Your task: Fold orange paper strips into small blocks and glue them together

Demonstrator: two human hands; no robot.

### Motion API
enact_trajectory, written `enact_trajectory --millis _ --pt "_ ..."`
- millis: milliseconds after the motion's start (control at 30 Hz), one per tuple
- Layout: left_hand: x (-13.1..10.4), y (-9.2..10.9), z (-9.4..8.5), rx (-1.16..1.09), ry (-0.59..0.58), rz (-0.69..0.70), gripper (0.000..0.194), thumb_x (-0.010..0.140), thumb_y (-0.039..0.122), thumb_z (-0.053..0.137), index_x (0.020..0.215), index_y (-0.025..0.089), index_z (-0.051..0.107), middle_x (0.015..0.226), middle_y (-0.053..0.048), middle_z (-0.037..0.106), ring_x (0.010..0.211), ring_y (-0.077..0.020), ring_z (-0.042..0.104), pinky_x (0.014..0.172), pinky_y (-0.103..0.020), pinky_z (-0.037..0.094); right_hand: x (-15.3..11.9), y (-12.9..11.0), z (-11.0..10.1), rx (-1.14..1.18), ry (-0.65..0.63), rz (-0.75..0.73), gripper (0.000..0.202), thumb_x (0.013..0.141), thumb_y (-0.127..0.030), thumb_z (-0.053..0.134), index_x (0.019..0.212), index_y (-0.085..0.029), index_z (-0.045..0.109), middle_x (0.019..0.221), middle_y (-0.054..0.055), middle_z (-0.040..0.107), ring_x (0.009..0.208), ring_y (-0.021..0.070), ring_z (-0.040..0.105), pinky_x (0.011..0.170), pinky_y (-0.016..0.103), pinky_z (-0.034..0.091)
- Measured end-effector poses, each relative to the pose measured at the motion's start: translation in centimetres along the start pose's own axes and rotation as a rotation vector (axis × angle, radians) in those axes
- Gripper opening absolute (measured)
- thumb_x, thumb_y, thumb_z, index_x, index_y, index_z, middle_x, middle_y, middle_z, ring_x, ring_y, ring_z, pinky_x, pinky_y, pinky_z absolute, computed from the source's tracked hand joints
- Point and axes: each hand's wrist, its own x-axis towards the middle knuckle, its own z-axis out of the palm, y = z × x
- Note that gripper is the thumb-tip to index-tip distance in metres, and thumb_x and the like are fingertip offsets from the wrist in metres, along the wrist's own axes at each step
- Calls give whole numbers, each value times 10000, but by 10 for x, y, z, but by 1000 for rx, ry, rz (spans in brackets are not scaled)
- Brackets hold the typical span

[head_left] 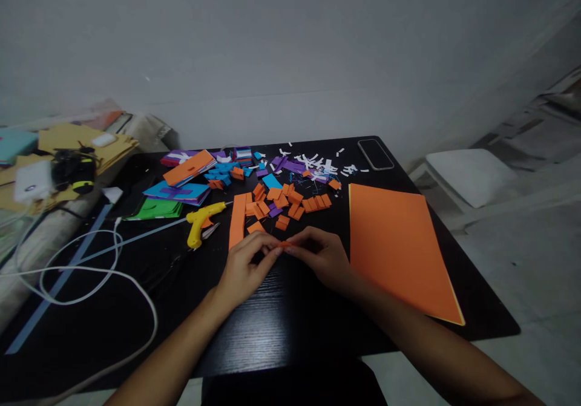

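Between my fingertips is a small orange paper piece (285, 244), mostly covered by them. My left hand (247, 264) pinches its left end, and my right hand (321, 258) pinches the right end. Just beyond my hands lies a scatter of small folded orange paper pieces (295, 197), with a few purple and blue ones among them. An orange paper strip (238, 219) lies flat beyond my left hand. To the right of my right hand rests a stack of large orange sheets (394, 242) with a yellow edge showing.
A yellow glue gun (198, 221) lies on the black table (272, 333), left of the strip. Folded paper bundles (188, 169), white scraps (318, 164) and a phone (376, 154) are farther back. A white cable (149, 309) loops at left; a white stool (465, 173) stands right.
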Motion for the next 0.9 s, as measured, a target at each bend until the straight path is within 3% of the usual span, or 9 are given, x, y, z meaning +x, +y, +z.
enact_trajectory --millis 233,467,900 --pt "0 -1 -1 -3 -6 63 78 971 173 645 1022 198 699 913 -39 725 836 -153 687 748 -253 544 -1 0 1 -8 -10 3 136 812 -338 840 868 -229 781 868 16 796 805 188 742 782 318 581" --pt "-4 -2 -1 -15 1 55 94 965 126 632 976 190 700 868 -24 718 792 -141 684 723 -234 526 -1 2 2 73 -41 33 196 784 -366 860 873 -210 782 864 22 803 810 188 752 780 311 586" --pt "-4 -1 0 -78 34 -46 56 942 203 684 896 191 714 822 -13 721 755 -141 672 712 -241 517 -1 7 5 35 -72 31 152 796 -338 848 873 -221 787 852 20 791 795 184 734 748 306 558"
